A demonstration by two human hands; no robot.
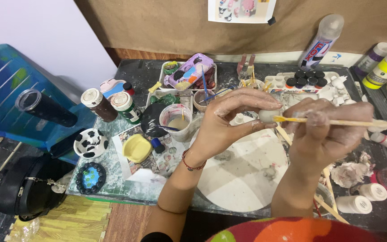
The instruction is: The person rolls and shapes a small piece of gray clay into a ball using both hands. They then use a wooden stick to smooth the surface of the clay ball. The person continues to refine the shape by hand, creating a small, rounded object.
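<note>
Item: small pale clay ball [267, 115], centre of frame, above the round white board [240, 172] on the counter [135, 74]. Left hand [222, 123]: fingers closed around the ball, pinching it. Right hand [325, 132]: fingers clamped on wooden modelling stick [337, 121], tip touching the ball. Advice: steady grip, light strokes, likely best.

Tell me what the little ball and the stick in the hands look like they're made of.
The ball looks like pale grey clay, matte and smooth, though it is too small to be sure. The stick looks like bare wood or bamboo: tan, slim, dull, smeared with white.
</note>
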